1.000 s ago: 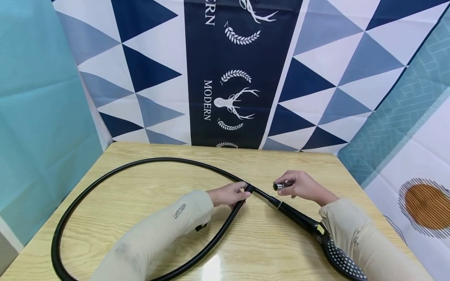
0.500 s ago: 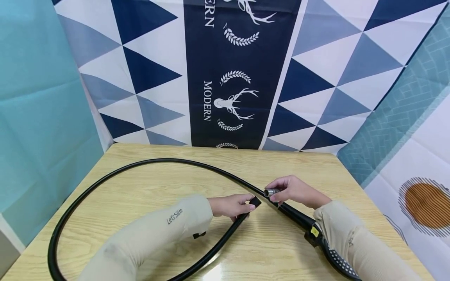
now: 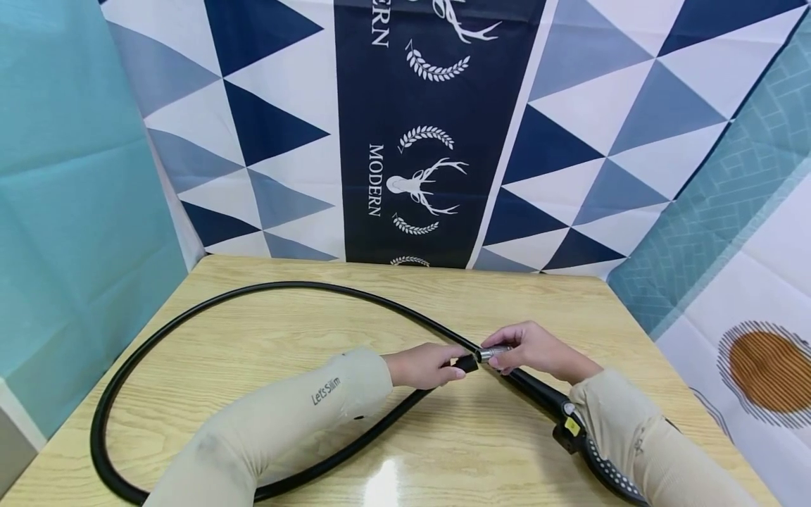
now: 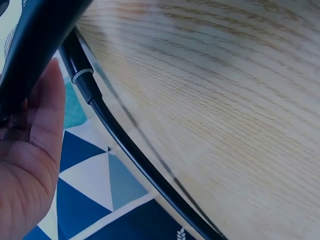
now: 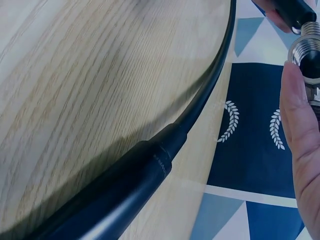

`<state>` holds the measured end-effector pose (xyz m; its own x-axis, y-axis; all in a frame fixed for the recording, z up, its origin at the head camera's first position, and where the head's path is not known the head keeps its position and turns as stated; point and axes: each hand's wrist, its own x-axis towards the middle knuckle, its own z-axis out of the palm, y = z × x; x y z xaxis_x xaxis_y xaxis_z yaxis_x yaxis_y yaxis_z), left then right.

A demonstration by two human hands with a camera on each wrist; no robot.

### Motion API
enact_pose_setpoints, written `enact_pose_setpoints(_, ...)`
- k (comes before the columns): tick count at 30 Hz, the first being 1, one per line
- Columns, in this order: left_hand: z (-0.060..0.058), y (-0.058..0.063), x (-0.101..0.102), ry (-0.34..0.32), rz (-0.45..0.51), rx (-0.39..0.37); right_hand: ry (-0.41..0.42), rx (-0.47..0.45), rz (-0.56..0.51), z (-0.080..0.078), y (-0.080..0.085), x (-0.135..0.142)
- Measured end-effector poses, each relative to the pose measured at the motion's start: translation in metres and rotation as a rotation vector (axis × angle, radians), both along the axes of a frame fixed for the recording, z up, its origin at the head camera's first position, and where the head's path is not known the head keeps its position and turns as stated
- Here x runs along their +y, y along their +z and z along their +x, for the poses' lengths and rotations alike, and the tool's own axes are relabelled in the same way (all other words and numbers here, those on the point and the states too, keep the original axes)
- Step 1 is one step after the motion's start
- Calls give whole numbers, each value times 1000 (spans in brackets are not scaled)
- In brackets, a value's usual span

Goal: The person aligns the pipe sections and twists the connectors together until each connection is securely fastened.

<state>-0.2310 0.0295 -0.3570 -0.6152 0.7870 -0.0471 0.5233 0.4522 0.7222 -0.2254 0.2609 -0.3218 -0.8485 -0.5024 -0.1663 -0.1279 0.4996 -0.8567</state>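
Note:
My left hand (image 3: 426, 366) grips the end of a black shower hose by its black nut (image 3: 467, 363). Opposite it, my right hand (image 3: 538, 348) pinches a silver threaded metal fitting (image 3: 495, 353) between thumb and fingers. The fitting's narrower threaded end is right at the mouth of the hose nut (image 5: 295, 11), as the right wrist view shows. A wider threaded opening on the fitting (image 5: 307, 50) faces that camera. Behind the hands, the hose's other end joins the black handle (image 3: 535, 391) of a handheld shower head (image 3: 611, 470), partly hidden by the right sleeve.
The black hose (image 3: 298, 284) lies in a wide loop over the left half of the wooden table (image 3: 355, 317). A small black object (image 3: 358, 417) shows just beside the left sleeve. Patterned cloth (image 3: 272, 127) hangs behind the table, with more cloth at both sides.
My right hand has moved left and slightly down with the fitting. My left hand has moved a little right and down with the hose end, so the two parts now meet.

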Motion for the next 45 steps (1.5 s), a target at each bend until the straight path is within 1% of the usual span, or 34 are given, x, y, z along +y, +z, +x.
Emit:
enact_pose_setpoints(3,1,1,1,-8,-29,1,-3,17,12,0,-1,1)
enact_pose_setpoints(7,3,4,3,-24,-29,-2,3,21,8,4,-3,3)
enact_pose_setpoints(10,2,5,4,-32,-41,-1,13,29,-3,6,-6,5)
enact_pose_setpoints(14,2,4,8,-36,-79,-2,36,43,15,8,-8,4)
enact_pose_setpoints(20,2,3,11,-77,-94,2,78,64,68,12,-4,2)
enact_pose_setpoints(24,1,0,11,-74,-95,-14,108,96,111,10,-1,-3)
enact_pose_setpoints(27,1,-2,11,-76,-88,-36,116,102,133,9,0,-6)
enact_pose_setpoints(35,1,-2,10,-77,-112,-32,151,135,137,9,0,-11)
enact_pose_setpoints(39,1,-2,10,-70,-81,-22,131,116,146,7,2,-12)
enact_pose_setpoints(43,2,-3,11,-57,-15,-41,116,98,147,5,5,-14)
enact_pose_setpoints(45,3,-2,11,-52,5,-64,125,102,148,4,6,-15)
